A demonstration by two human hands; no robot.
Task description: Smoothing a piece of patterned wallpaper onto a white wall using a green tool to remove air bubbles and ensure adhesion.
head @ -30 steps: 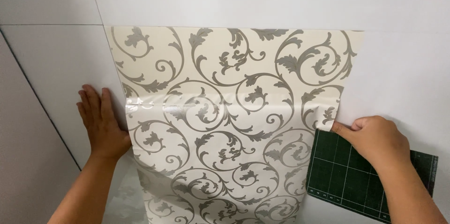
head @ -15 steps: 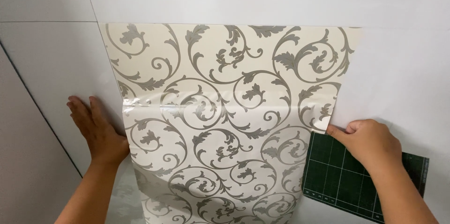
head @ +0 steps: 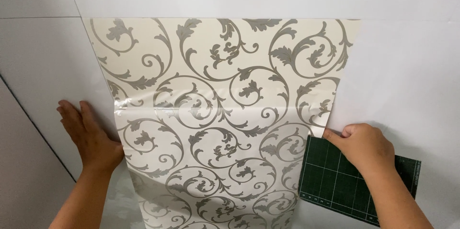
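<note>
- Right now your left hand (head: pixel 93 138) lies flat and open, fingers spread and pointing away from you, palm down on the white surface (head: pixel 407 66).
- Its thumb side touches the left edge of the patterned sheet (head: pixel 220 114), a cream sheet printed with grey scrolls and leaves; it presses beside that edge and grips nothing.
- Your right hand (head: pixel 362 147) is curled, with thumb and fingertips pinched on the right edge of the same sheet, just where that edge bends.
- Between your two hands the sheet spans the whole gap, and it runs on past them toward you until it leaves the bottom of the view.
- Beyond your hands the far part of the sheet lies smooth against the white surface, its top edge straight.
- Level with your left fingertips a glossy crease crosses the sheet, and from there toward you the sheet bulges and looks lifted off the surface.
- Under your right hand and wrist lies a dark green cutting mat (head: pixel 335 181) with a pale grid, its left edge tucked beside the sheet's right edge.
- Left of your left hand, thin dark seam lines (head: pixel 38 133) cross the white surface; whether that surface is a tabletop or a wall, you cannot tell from this view.
</note>
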